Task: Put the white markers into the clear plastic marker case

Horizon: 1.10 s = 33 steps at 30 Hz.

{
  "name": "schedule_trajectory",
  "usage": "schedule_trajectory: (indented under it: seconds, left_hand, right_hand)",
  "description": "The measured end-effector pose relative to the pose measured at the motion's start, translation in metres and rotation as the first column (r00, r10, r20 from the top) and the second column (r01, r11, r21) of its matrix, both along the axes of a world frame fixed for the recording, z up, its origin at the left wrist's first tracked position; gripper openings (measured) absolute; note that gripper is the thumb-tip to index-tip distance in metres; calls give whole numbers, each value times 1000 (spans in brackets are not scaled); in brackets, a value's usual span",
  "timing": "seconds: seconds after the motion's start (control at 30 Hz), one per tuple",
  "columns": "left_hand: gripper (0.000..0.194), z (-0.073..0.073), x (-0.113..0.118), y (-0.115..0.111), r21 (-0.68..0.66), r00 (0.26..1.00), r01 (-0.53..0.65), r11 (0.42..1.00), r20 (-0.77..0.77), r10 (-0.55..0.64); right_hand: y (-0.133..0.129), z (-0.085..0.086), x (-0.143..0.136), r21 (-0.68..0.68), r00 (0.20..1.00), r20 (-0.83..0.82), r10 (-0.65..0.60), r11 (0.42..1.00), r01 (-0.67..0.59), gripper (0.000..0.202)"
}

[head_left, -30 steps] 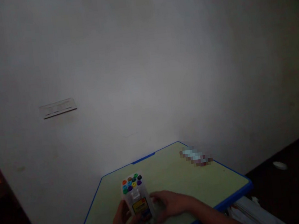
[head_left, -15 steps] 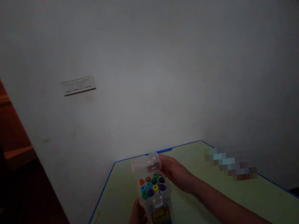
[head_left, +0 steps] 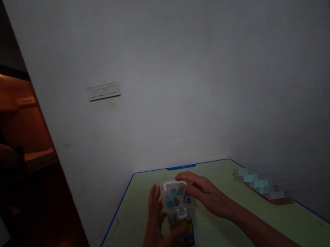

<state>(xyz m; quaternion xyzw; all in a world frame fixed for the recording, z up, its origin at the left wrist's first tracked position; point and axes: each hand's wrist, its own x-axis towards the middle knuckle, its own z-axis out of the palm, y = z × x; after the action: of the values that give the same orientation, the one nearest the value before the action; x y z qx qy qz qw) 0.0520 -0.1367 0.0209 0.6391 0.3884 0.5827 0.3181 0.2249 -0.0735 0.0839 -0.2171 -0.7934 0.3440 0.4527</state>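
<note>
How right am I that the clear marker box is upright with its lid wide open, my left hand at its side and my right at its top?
The lid isn't open: the head view shows it down over the markers. The box is upright, your left hand at its side, your right hand at its top.

Marker case (head_left: pixel 181 217): clear plastic, smooth, slightly glossy. Bench (head_left: pixel 221 216): smooth top. Wall (head_left: pixel 195 75): matt, faintly scuffed.
</note>
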Motion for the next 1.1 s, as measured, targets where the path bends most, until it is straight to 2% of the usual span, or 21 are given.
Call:
schedule_trajectory:
  seconds: [0.07, 0.1, 0.2, 0.3, 0.37, 0.47, 0.53, 0.6, 0.67, 0.73, 0.8, 0.9, 0.97, 1.1]
  left_hand:
    - [80, 16, 2, 2, 110, 978, -54, 992, -196, 75]
    - [69, 21, 2, 4, 190, 964, -72, 979, -240, 117]
    - [61, 22, 1, 11, 278, 962, -35, 960, -252, 108]
    - [58, 18, -2, 12, 251, 970, 9, 968, -237, 52]
    - [61, 18, -4, 9, 219, 968, 48, 975, -251, 8]
    - [73, 24, -7, 2, 155, 963, 130, 979, -255, -87]
    - [73, 30, -7, 0, 123, 963, 135, 983, -251, -101]
    - [71, 34, -5, -1, 136, 961, 80, 987, -275, -40]
    - [68, 35, -2, -1, 177, 956, 43, 983, -294, 12]
    - [68, 35, 0, -2, 210, 951, 22, 978, -305, 44]
    - [71, 34, 0, -2, 204, 951, 42, 978, -308, 24]
    - [77, 34, -4, -3, 115, 952, 138, 984, -291, -99]
    - [71, 34, -7, -3, 59, 957, 167, 984, -249, -148]
    - [60, 30, -6, -1, 64, 981, 121, 991, -157, -110]
  right_hand:
    - [-1, -2, -2, 40, 1000, -23, -14, 999, 15, 37]
    - [-1, -4, -3, 45, 999, -41, -18, 999, 20, 38]
    - [-2, -9, -6, 21, 996, -84, -33, 999, 35, 42]
    - [-4, -12, -8, -47, 988, -143, -65, 997, 59, 45]
    - [-8, -14, -9, -150, 981, -187, -50, 988, 21, 47]
    - [-13, -19, -9, -378, 973, -230, 31, 918, -119, 53]
    - [-14, -28, -8, -449, 955, -293, 48, 875, -182, 55]
    - [-12, -39, -7, -443, 930, -364, 57, 867, -226, 60]
    - [-10, -51, -6, -405, 917, -391, 78, 880, -247, 74]
    - [-9, -62, -6, -367, 922, -376, 91, 899, -238, 90]
    - [-10, -68, -6, -334, 940, -329, 94, 919, -209, 100]
    - [-16, -68, -6, -294, 958, -268, 104, 938, -184, 101]
    - [-21, -65, -6, -284, 953, -279, 121, 937, -202, 100]
    - [-30, -66, -10, -314, 939, -331, 96, 927, -205, 97]
